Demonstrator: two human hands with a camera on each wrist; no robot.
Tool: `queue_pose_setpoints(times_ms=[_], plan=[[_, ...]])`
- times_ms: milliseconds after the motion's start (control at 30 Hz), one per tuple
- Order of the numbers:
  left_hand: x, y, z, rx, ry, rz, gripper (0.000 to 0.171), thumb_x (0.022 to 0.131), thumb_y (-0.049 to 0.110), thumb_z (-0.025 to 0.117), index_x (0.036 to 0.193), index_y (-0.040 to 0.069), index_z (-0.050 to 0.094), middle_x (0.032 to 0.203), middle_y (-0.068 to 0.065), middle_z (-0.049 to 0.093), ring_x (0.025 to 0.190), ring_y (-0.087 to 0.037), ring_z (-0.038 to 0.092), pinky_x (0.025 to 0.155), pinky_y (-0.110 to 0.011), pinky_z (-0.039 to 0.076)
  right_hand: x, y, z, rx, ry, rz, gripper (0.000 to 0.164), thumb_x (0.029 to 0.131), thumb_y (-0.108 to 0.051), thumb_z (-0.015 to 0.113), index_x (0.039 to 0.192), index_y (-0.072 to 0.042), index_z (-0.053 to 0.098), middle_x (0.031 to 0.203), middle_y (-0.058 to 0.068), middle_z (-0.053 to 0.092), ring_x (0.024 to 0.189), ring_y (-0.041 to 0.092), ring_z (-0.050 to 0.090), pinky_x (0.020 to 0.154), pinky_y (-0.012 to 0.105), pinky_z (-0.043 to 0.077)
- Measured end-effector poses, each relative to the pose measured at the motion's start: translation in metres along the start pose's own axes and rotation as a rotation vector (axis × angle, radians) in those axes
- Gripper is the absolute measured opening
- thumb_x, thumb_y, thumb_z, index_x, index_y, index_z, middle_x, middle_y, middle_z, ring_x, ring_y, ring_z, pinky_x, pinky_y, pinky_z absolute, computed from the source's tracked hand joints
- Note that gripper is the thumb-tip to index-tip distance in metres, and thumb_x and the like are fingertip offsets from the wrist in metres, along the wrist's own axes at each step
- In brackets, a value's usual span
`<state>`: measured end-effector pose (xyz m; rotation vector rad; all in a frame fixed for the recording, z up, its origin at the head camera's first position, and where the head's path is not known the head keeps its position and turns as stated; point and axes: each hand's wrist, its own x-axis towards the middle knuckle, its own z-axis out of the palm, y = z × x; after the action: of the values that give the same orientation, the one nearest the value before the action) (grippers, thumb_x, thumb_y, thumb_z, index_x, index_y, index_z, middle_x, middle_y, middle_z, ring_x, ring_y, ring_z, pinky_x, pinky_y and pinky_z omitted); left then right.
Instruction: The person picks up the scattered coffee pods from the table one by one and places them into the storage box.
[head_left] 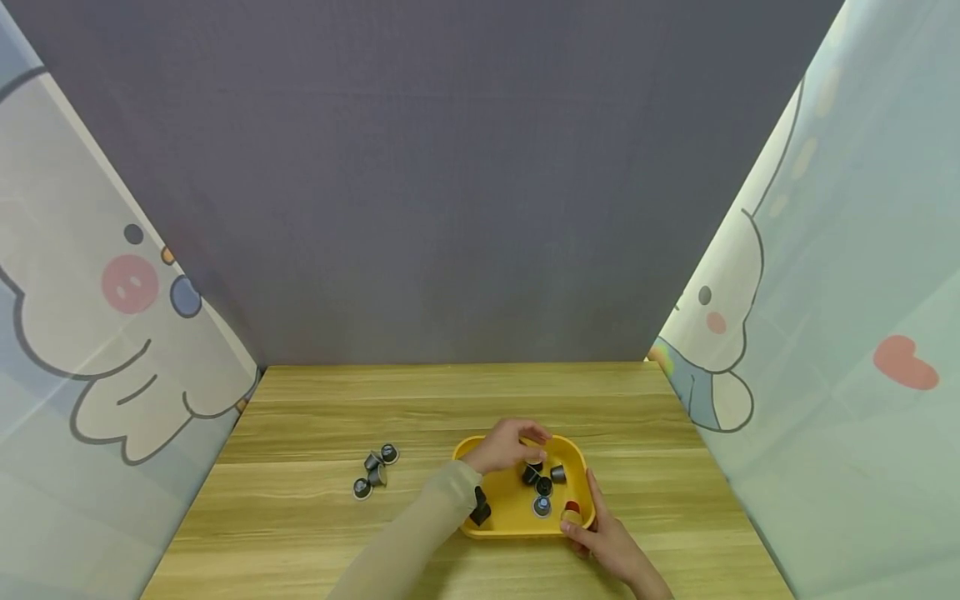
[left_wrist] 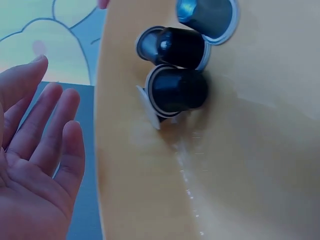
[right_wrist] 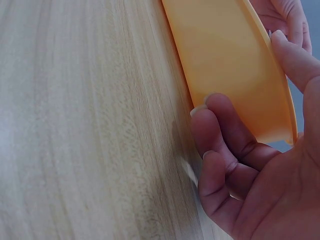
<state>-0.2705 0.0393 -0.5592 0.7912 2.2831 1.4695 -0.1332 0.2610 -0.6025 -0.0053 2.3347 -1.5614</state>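
Note:
A yellow plastic tray holds several coffee capsules, mostly dark ones with pale rims. My left hand reaches over the tray's far side, its fingers loosely spread beside the wall and nothing between them, as the left wrist view shows. Close by its fingertips are dark capsules. With my right hand I grip the tray's near right corner, thumb at the rim and curled fingers against the outer wall. A red and gold capsule lies inside that corner, and a blue-grey capsule is to its left.
Several more capsules lie in a loose group on the wooden table, left of the tray. A dark panel rises behind the table, and cartoon-printed curtains stand at both sides.

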Motion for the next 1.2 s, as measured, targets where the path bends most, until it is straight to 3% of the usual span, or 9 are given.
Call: queue_pose_setpoints(times_ms=[433,667,767,1200], plan=[[-0.007,0.015,-0.015,-0.038,0.037,0.048,0.026,0.092,0.014,0.074,0.117,0.010,0.071,0.115,-0.006,0.070,0.100,-0.007,0.063,0.081,-0.027,0.052,-0.001,0.000,-0.001,0.017,-0.015,-0.004,0.102,0.098,-0.031,0.065,0.158,-0.018,-0.016,0.073,0.009,0.063,0.065,0.019,0.059,0.059,0.029,0.050],[-0.013,0.022,-0.022,-0.018,0.064,0.074,0.022,0.092,0.016,0.074,0.114,0.020,0.072,0.111,0.009,0.069,0.101,-0.009,0.064,0.082,-0.027,0.052,-0.001,-0.001,-0.001,0.011,-0.011,0.010,0.102,0.097,-0.032,0.066,0.159,-0.019,-0.015,0.071,0.008,0.063,0.065,0.020,0.058,0.058,0.029,0.049],[-0.016,0.022,-0.025,-0.016,0.070,0.087,0.023,0.093,0.015,0.073,0.116,0.017,0.072,0.111,0.012,0.069,0.101,-0.009,0.064,0.082,-0.028,0.052,-0.001,0.000,-0.001,0.011,-0.010,0.013,0.103,0.097,-0.032,0.066,0.159,-0.019,-0.015,0.071,0.008,0.063,0.065,0.020,0.058,0.058,0.028,0.048],[-0.035,0.028,-0.040,-0.010,0.120,0.125,0.023,0.094,0.016,0.072,0.115,0.023,0.072,0.111,0.010,0.069,0.103,-0.010,0.064,0.084,-0.031,0.052,-0.001,-0.001,-0.001,-0.005,-0.007,0.007,0.102,0.098,-0.033,0.066,0.159,-0.018,-0.015,0.071,0.008,0.063,0.065,0.019,0.058,0.058,0.027,0.048]])
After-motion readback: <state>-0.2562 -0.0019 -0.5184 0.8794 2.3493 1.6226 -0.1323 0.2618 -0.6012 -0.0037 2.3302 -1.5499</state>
